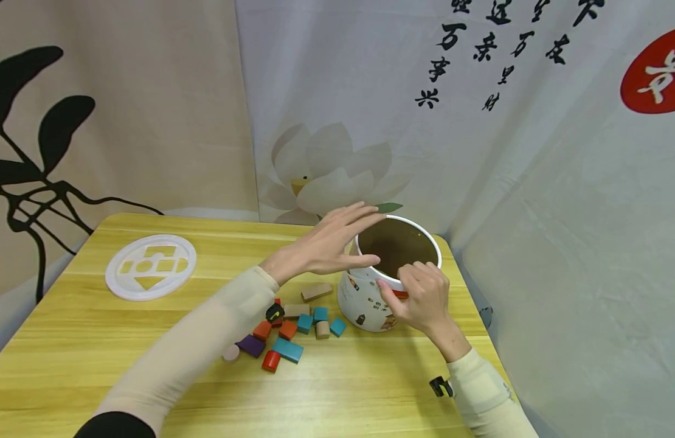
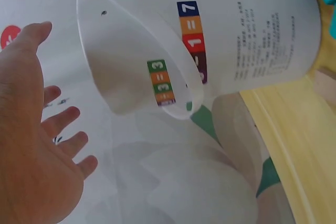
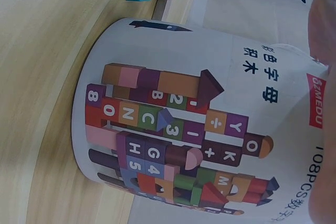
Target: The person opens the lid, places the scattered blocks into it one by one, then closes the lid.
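A white cylindrical block bucket [image 1: 365, 304] stands at the right of the table, its wide mouth facing up and its dark inside bare of blocks where it shows. My right hand [image 1: 422, 298] grips the near rim, fingers curled over the edge and thumb along the outside. My left hand [image 1: 337, 240] hovers at the bucket's left rim with fingers straight and spread, holding nothing. In the left wrist view, the left hand [image 2: 37, 129] is apart from the bucket, whose white handle [image 2: 194, 72] hangs down its side. Printed coloured blocks [image 3: 152, 150] cover the wall in the right wrist view.
Left of the bucket lie several loose blocks, among them a blue block [image 1: 287, 350], a red cylinder [image 1: 271, 361], a purple block [image 1: 252, 346] and a plain wooden block [image 1: 317, 291]. A white lid with shaped cutouts [image 1: 121, 287] lies at the back left. Curtains [image 1: 337, 91] hang behind the table.
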Demonstrator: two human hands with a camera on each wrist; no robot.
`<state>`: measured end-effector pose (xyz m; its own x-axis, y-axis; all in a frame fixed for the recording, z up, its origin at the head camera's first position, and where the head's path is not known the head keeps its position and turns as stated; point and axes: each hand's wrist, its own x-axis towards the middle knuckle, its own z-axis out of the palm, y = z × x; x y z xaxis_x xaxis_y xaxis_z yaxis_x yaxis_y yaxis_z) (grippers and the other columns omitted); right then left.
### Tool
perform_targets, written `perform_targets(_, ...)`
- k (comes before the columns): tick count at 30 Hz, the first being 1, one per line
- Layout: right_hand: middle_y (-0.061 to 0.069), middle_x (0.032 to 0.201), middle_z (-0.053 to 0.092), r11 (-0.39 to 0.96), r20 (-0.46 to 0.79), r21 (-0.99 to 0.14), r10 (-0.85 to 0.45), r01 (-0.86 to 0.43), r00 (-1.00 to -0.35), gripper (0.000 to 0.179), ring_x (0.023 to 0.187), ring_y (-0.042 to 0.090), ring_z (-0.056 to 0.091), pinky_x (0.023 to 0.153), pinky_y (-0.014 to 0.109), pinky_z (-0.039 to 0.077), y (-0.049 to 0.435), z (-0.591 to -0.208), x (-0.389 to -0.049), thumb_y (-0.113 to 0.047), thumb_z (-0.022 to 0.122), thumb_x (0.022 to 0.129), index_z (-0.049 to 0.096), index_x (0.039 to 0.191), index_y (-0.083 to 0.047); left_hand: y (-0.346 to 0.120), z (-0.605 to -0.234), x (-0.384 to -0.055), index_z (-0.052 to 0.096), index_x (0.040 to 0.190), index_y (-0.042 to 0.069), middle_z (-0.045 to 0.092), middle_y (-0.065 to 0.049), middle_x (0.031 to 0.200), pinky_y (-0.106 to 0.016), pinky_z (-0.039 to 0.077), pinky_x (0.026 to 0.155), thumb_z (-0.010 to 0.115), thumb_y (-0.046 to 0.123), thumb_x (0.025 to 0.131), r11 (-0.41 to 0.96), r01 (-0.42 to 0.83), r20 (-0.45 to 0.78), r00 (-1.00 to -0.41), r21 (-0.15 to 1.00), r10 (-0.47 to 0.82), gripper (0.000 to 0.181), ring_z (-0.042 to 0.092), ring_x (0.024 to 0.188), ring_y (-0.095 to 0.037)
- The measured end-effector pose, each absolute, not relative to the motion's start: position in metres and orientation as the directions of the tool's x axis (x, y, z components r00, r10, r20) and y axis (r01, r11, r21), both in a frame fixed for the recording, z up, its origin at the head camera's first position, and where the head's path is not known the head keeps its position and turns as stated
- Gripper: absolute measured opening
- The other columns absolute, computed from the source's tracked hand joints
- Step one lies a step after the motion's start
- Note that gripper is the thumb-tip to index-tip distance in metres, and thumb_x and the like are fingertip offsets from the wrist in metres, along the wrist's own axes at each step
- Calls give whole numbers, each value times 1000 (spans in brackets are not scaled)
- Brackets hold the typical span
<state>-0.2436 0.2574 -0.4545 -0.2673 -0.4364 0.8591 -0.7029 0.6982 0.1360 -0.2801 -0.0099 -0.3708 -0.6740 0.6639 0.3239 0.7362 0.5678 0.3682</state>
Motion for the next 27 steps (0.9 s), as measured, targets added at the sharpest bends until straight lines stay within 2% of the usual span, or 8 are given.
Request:
perform_targets(8,-3,55,37,698,856,127,-436,-705,-277,58,51,16,31,50,34,26,256,-454,-244,-49,60,109,44,67,-13,-45,-377,-266,42,176,21,38,-10,185,-68,22,142,75,55,105,585,716,346,-697,381,628,86,24,177,-37)
perform_targets(16,-3,56,35,708,861,116,-421,-697,-284,59,52,17,30,51,34,25,258,-454,-243,-50,61,108,42,65,-13,-79,-386,-251,45,175,23,41,-9,183,-69,22,141,77,54,104,617,692,356,-722,374,594,84,28,175,-39)
perform_targets(23,-4,57,34,704,864,114,-419,-701,-280,59,53,16,30,52,34,24,258,-455,-242,-49,63,107,41,66,-14,-117,-400,-234,46,174,19,43,-14,181,-72,24,139,80,49,104,647,669,335,-744,367,579,83,31,173,-44)
perform_targets(27,-3,57,34,697,864,113,-420,-708,-276,59,52,16,29,51,34,24,256,-456,-242,-49,62,108,41,66,-13,-141,-413,-220,44,175,22,42,-14,182,-73,24,138,81,48,104,669,632,300,-775,391,557,84,32,172,-44)
